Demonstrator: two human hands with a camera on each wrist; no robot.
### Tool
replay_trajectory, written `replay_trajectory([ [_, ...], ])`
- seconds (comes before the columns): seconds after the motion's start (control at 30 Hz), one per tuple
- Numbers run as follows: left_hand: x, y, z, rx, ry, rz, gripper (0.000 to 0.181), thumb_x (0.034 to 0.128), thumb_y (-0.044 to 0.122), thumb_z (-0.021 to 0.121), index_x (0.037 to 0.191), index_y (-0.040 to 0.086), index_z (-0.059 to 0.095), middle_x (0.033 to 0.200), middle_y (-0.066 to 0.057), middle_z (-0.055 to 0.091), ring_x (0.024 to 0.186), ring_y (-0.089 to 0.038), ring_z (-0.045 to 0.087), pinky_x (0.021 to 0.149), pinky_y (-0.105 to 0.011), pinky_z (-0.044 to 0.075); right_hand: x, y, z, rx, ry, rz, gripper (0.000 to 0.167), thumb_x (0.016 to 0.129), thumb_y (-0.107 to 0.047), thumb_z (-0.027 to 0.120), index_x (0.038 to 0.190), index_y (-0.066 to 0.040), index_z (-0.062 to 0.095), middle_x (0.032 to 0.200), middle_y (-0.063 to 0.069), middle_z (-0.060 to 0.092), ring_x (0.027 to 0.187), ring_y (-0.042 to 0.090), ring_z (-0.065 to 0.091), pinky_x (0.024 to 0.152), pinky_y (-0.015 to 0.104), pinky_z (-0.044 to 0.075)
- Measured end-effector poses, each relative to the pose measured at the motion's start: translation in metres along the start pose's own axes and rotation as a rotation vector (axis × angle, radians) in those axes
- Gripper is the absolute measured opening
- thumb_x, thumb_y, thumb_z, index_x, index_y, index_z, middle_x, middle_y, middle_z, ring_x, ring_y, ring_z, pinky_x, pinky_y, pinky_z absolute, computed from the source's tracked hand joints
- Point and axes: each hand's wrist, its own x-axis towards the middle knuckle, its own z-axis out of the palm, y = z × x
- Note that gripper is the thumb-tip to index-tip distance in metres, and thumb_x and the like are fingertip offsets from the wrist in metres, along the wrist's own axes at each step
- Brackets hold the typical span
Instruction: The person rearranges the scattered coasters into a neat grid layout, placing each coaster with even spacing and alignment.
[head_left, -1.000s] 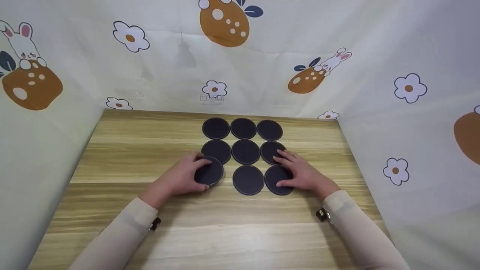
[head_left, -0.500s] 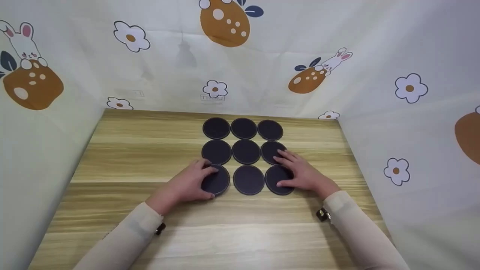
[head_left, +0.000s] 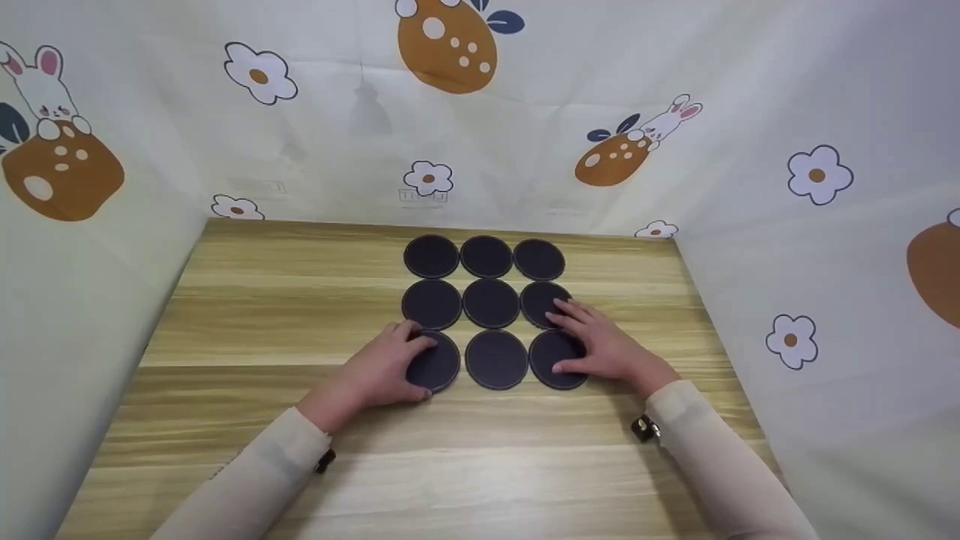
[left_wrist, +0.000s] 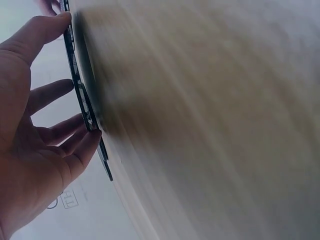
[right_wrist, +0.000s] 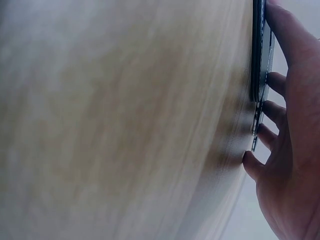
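Round black coasters with stitched rims lie in three rows on the wooden table. The front-left coaster (head_left: 439, 361) is held at its edge by my left hand (head_left: 386, 366), thumb at the near side and fingers at the far side. In the left wrist view this coaster (left_wrist: 79, 75) is seen edge-on, with a dark shadow beside it. My right hand (head_left: 600, 346) rests its spread fingers on the middle-right coaster (head_left: 541, 304), and its thumb touches the front-right coaster (head_left: 553, 358). Between those two front ones lies the front-middle coaster (head_left: 496, 361).
The wooden table (head_left: 480, 465) ends at pale cloth walls at the back and both sides. The back cloth (head_left: 315, 165) bears printed flowers and rabbits. Small dark devices sit at both wrists, beside cream sleeves (head_left: 262, 465).
My left hand has moved right and toward me with its coaster, which now sits at the front left, lined up with the front row. The right hand has stayed in place.
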Motion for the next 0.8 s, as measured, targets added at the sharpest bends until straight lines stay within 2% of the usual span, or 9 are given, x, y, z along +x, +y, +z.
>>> replay_trajectory([
  [0.2, -0.0003, 0.0029, 0.0025, 0.006, 0.003, 0.000, 0.081, 0.0806, 0.040, 0.097, 0.147, 0.006, 0.068, 0.153, -0.028, 0.051, 0.137, -0.045, 0.053, 0.113, -0.057, 0.052, 0.0004, 0.0001, 0.0006, 0.007, 0.006, -0.008, 0.100, 0.089, -0.065, 0.086, 0.168, -0.015, 0.050, 0.180, 0.013, 0.031, 0.164, 0.049, 0.025, 0.129, 0.071, 0.023],
  [0.63, 0.0001, 0.0071, 0.0048, 0.022, -0.016, -0.054, 0.083, 0.0831, 0.046, 0.095, 0.151, 0.008, 0.066, 0.156, -0.027, 0.050, 0.141, -0.044, 0.051, 0.116, -0.058, 0.050, -0.0004, -0.0015, -0.0007, 0.011, 0.005, -0.009, 0.100, 0.089, -0.063, 0.087, 0.168, -0.015, 0.050, 0.180, 0.013, 0.031, 0.164, 0.049, 0.025, 0.128, 0.072, 0.024],
  [0.8, 0.0009, 0.0087, 0.0052, 0.040, -0.013, -0.056, 0.084, 0.0838, 0.049, 0.095, 0.151, 0.008, 0.065, 0.153, -0.027, 0.051, 0.139, -0.044, 0.053, 0.115, -0.058, 0.050, -0.0004, -0.0008, -0.0001, 0.010, 0.009, -0.010, 0.099, 0.089, -0.064, 0.086, 0.168, -0.016, 0.050, 0.180, 0.012, 0.031, 0.164, 0.048, 0.025, 0.128, 0.072, 0.024],
])
